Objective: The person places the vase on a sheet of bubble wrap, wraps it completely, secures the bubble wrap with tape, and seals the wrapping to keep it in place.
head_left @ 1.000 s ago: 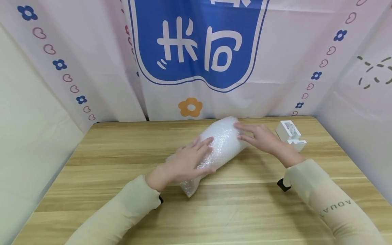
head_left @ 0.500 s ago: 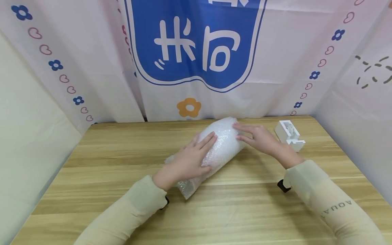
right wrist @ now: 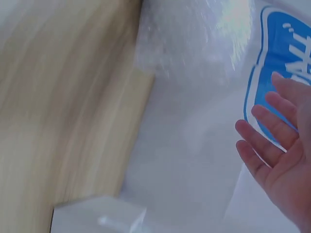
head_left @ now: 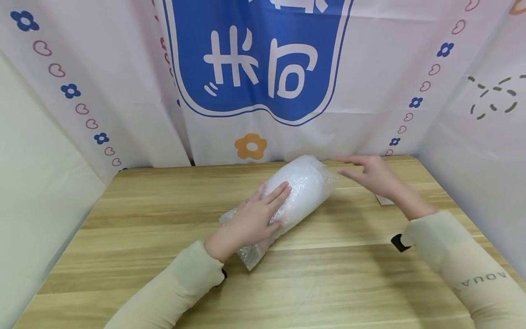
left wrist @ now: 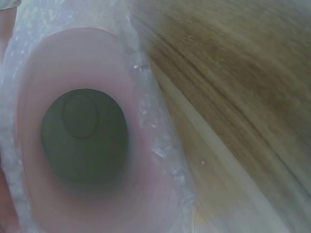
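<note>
A bubble-wrapped bundle (head_left: 306,187) lies slantwise on the wooden table, its loose wrap ends flaring at lower left and upper right. My left hand (head_left: 252,221) rests on its lower half, fingers stretched over the top and thumb toward the near side. The left wrist view looks into the bundle's end: a pale pinkish hollow vessel (left wrist: 73,53) with a dark greenish round bottom, inside bubble wrap (left wrist: 150,121). My right hand (head_left: 371,176) hovers just off the bundle's upper right end, holding nothing. Its fingers are spread and relaxed in the right wrist view.
A white tape dispenser (right wrist: 92,216) stands at the table's right; in the head view my right hand and wrist mostly cover it. Behind the table's back edge hangs a white cloth (head_left: 361,119) with a blue emblem. Pale walls flank both sides.
My right hand has let go of the bundle's upper end and moved right, in front of the tape dispenser. The left hand has shifted slightly and still rests on the wrap.
</note>
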The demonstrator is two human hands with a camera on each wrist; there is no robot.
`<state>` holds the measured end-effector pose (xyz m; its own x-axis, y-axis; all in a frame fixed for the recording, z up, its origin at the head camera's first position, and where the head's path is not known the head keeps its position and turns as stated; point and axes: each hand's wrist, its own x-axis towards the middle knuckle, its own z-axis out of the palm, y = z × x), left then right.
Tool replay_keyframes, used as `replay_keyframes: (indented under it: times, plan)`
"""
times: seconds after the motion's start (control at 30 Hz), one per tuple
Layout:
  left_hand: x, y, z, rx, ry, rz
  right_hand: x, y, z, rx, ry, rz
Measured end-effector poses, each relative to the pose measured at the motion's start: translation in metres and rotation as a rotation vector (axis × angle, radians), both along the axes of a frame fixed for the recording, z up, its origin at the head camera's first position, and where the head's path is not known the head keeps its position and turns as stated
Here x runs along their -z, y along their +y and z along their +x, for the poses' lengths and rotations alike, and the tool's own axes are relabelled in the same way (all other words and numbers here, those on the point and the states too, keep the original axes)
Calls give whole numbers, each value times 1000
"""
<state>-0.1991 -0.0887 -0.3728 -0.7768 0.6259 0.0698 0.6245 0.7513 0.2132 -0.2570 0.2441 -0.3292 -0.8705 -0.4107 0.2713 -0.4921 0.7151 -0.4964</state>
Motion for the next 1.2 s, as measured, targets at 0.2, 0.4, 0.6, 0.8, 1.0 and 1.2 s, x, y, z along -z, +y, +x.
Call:
replay_keyframes:
  times: [0.2,0.4,0.6,0.8,1.0,1.2]
  plan:
    - [4,-1,1,2,5,18,-12,37,7,181,22,-17]
    - [9,-9,3,-14,29,26,-9,64,4,295,-85,-35]
    - [7,-11,6,-20,13,24,14,89,4,320,-154,-14]
    - [7,-8,6,-3,18,12,34,108,8,353,-204,33]
    - [6,-6,3,3,40,3,40,118,6,418,-193,85]
    - [5,-4,0,10,28,15,42,128,4,435,-308,121]
